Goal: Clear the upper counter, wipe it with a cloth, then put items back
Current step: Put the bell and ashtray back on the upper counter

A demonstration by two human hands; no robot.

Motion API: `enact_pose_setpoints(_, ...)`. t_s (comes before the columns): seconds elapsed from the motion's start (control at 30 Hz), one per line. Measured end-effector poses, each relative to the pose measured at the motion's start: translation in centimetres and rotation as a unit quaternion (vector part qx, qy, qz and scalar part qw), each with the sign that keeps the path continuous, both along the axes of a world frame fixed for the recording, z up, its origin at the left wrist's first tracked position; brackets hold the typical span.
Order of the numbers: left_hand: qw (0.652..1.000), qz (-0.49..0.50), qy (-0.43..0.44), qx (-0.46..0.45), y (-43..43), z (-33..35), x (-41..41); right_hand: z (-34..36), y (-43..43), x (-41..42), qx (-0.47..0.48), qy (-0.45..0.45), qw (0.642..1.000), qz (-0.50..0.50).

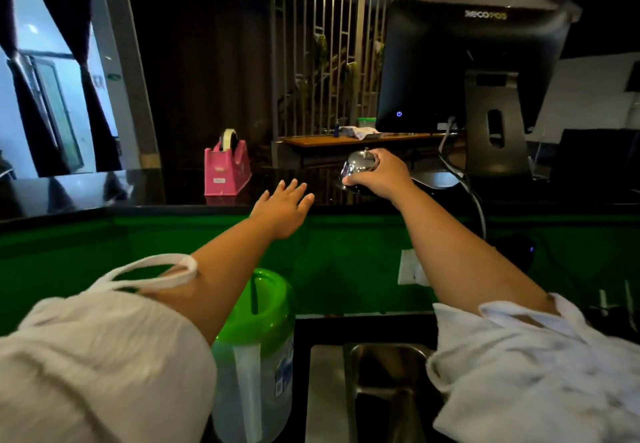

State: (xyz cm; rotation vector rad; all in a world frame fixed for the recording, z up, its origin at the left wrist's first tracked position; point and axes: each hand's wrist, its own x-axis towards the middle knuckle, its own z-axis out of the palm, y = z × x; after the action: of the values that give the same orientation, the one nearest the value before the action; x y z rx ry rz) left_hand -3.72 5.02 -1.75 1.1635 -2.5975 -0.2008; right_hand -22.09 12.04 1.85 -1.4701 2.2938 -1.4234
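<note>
A shiny chrome desk bell [358, 164] sits on the dark glossy upper counter [138, 190], right of centre. My right hand [379, 174] grips the bell from its right side, fingers curled round its dome. A pink tape dispenser [227, 169] with a roll of tape stands on the counter to the left. My left hand [282, 209] reaches out flat over the counter's front edge between the dispenser and the bell, fingers straight, holding nothing.
A black POS monitor [471, 65] on a grey stand occupies the counter's right side, with cables [471, 193] trailing down over the green counter front [346, 262]. Below, a clear jug with a green lid [256, 345] stands beside a steel sink [384, 387].
</note>
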Motion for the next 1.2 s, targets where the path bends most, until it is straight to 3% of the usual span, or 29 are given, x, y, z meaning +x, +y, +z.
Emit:
enact_pose_setpoints(0.37,0.996,0.021,-0.039,-0.081,-2.8,-1.0,-1.5,-0.6,-7.7,-3.2,0.074,0.003,0.996,-0.056)
enact_pose_setpoints(0.77,0.996,0.025,-0.047,-0.074,-2.7,-0.9,-1.5,-1.4,-8.1,-2.9,0.102,-0.031,0.993,-0.043)
enact_pose_setpoints(0.9,0.996,0.04,-0.073,-0.033,-2.0,-0.2,-1.3,-0.8,-5.1,-1.8,0.119,-0.044,0.991,-0.045)
enact_pose_setpoints(1.1,0.993,0.013,-0.115,0.032,2.8,1.3,1.1,-3.4,0.5,2.0,-0.006,0.029,1.0,-0.002)
enact_pose_setpoints(1.2,0.997,-0.004,-0.061,0.038,6.8,0.7,4.7,-5.5,3.2,6.3,-0.08,0.041,0.995,0.035)
